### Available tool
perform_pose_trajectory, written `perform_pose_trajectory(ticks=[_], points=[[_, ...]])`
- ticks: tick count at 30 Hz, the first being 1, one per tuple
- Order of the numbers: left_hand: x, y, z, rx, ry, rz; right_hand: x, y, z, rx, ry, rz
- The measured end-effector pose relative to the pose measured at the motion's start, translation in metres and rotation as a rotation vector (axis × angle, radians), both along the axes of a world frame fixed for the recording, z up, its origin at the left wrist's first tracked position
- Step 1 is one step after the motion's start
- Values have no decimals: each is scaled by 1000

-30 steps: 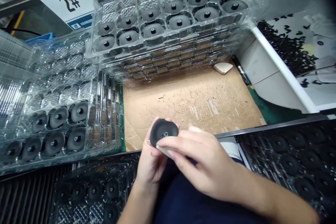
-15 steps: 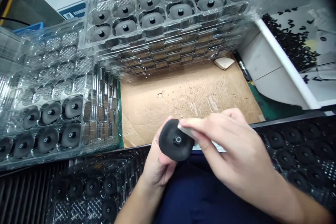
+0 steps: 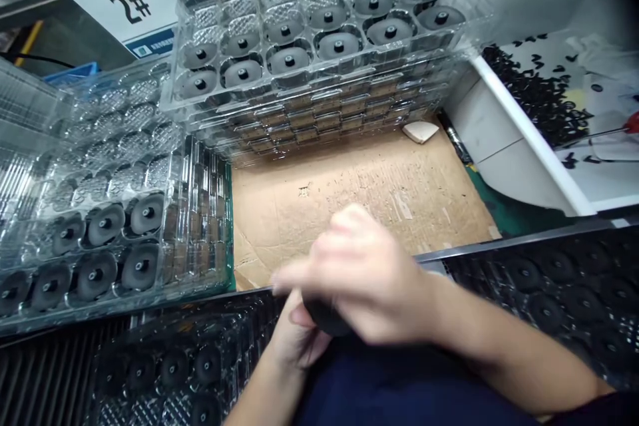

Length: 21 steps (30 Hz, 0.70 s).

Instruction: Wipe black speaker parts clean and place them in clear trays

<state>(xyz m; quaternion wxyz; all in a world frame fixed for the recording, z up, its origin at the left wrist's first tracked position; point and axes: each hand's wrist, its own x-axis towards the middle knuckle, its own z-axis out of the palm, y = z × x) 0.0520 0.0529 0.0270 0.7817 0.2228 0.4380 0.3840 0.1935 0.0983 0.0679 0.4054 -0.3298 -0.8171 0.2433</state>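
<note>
My left hand (image 3: pixel 299 339) is closed around the edge of a black disc-like part (image 3: pixel 329 317). Most of the part is hidden, with only its dark lower side showing. Across the top of it lies my right hand (image 3: pixel 357 273), blurred by motion, with its fingers curled and one finger reaching left. Whatever sits between the right fingers is out of sight. Similar black discs, each with a short stub in the middle, fill pockets of the clear plastic tray (image 3: pixel 279 94) at the back and the clear tray (image 3: pixel 164 239) at left.
Beyond my hands lies a cardboard sheet (image 3: pixel 319 213) bearing a pale wedge-shaped piece (image 3: pixel 421 132). A white bin (image 3: pixel 529 140) at right holds many small black bits and a red-handled tool (image 3: pixel 632 123). Dark trays of discs flank my lap; a "2#" sign (image 3: pixel 130 6) stands at back left.
My right hand, which was pinching a thin whitish piece at the disc's upper right edge, has swept left over the disc and covers it. My left hand keeps its grip, slightly lower.
</note>
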Motion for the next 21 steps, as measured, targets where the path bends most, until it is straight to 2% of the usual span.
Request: perform_pose_trajectory(ticks=[1,2,3,6,8,10,12,17,19,21], points=[[0,1,1,-36,-78,1,6,9,-14,-87,14,-104],[1,3,3,-57,-155,10,13,18,-30,-211,15,-287],[0,4,4,-74,-232,24,21,27,-48,-271,1,-395],[-1,5,5,-104,-476,43,40,38,-101,-328,-62,-525],[-3,5,3,-87,-560,21,45,27,-122,-326,-68,-621],[-5,4,0,-77,-602,6,45,7,-127,-327,-45,-699],[-8,6,-2,-76,-622,-5,42,-15,-120,-351,-12,-725],[-11,12,1,-80,-610,-24,31,-48,-100,-459,47,-616],[-11,12,0,0,-546,-19,27,-52,-99,-496,66,-574],[-12,9,-3,203,-356,2,24,-53,-99,-519,89,-557]])
